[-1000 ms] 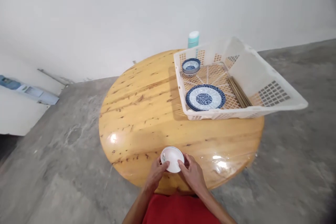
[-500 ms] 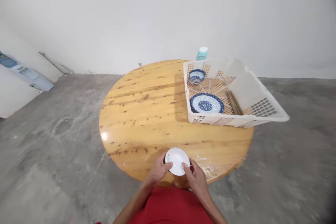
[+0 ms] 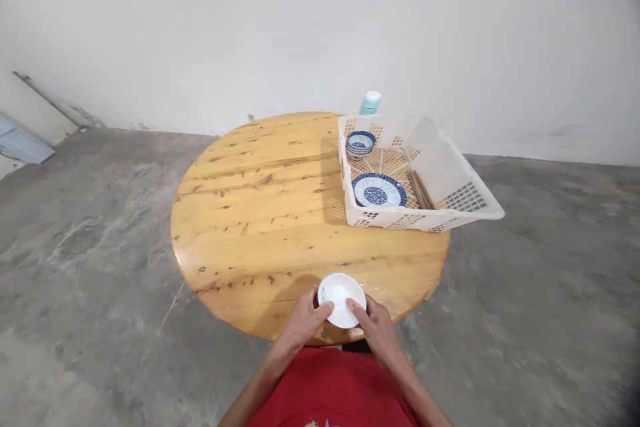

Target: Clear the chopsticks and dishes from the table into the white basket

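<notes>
Between my two hands is a white bowl [image 3: 342,295], its inside turned up toward me, near the table's front edge. My left hand [image 3: 309,313] grips its left side, thumb over the rim. On the opposite side my right hand [image 3: 374,321] holds it the same way, the thumb reaching inside. The fingers under the bowl are mostly hidden. Farther off, a white plastic basket [image 3: 400,221] contains a stack of blue-patterned bowls [image 3: 361,142], blue-and-white plates [image 3: 376,192] and a bundle of chopsticks [image 3: 421,191].
The round wooden table [image 3: 250,213] carries the basket on its right half, with one corner reaching past the edge. Behind the basket stands a bottle with a teal body and white cap [image 3: 370,103]. A white wall and grey concrete floor [image 3: 100,267] surround the table.
My view has turned to the right, so the table and basket appear farther left. The bowl is slightly higher in view, still in both hands.
</notes>
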Action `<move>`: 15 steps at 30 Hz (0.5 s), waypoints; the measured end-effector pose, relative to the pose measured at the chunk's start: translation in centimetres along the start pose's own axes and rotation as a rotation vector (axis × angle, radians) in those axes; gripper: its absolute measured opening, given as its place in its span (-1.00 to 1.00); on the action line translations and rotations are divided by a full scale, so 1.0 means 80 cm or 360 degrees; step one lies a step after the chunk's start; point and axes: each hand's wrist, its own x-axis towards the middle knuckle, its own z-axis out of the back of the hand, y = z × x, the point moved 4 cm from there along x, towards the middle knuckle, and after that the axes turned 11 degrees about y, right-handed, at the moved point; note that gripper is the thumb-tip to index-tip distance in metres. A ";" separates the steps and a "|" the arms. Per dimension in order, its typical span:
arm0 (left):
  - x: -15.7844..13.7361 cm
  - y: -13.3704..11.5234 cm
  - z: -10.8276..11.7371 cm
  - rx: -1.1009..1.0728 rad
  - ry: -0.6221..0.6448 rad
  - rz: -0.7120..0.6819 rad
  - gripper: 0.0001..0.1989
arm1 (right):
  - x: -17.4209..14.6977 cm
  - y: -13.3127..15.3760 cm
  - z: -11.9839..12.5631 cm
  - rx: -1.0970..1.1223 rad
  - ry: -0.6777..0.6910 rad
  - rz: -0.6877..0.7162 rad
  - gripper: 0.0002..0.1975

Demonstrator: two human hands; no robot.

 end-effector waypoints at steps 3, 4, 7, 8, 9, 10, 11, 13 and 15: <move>0.013 -0.036 -0.003 0.0060 -0.0075 -0.0093 -0.52 | 0.019 0.032 0.019 0.0050 0.0111 0.0011 -0.31; 0.020 -0.050 -0.006 0.0083 -0.0094 -0.0130 -0.53 | 0.028 0.046 0.030 0.0049 0.0145 0.0025 -0.32; 0.054 -0.103 -0.021 0.0135 -0.0105 -0.0249 -0.53 | 0.058 0.096 0.075 -0.0001 0.0217 0.0096 -0.34; 0.068 -0.123 -0.028 0.0144 -0.0087 -0.0294 -0.52 | 0.071 0.115 0.095 -0.0029 0.0233 0.0130 -0.35; 0.084 -0.144 -0.035 0.0156 -0.0071 -0.0333 -0.51 | 0.084 0.134 0.115 -0.0059 0.0247 0.0166 -0.35; 0.102 -0.165 -0.042 0.0180 -0.0061 -0.0363 -0.50 | 0.099 0.151 0.137 -0.0083 0.0260 0.0200 -0.37; 0.122 -0.186 -0.049 0.0211 -0.0055 -0.0378 -0.51 | 0.114 0.168 0.159 -0.0090 0.0271 0.0227 -0.38; 0.167 -0.224 -0.064 0.0274 -0.0070 -0.0360 -0.56 | 0.148 0.193 0.204 -0.0030 0.0292 0.0233 -0.40; 0.218 -0.253 -0.078 0.0244 -0.0086 -0.0289 -0.61 | 0.184 0.209 0.246 0.0103 0.0295 0.0168 -0.44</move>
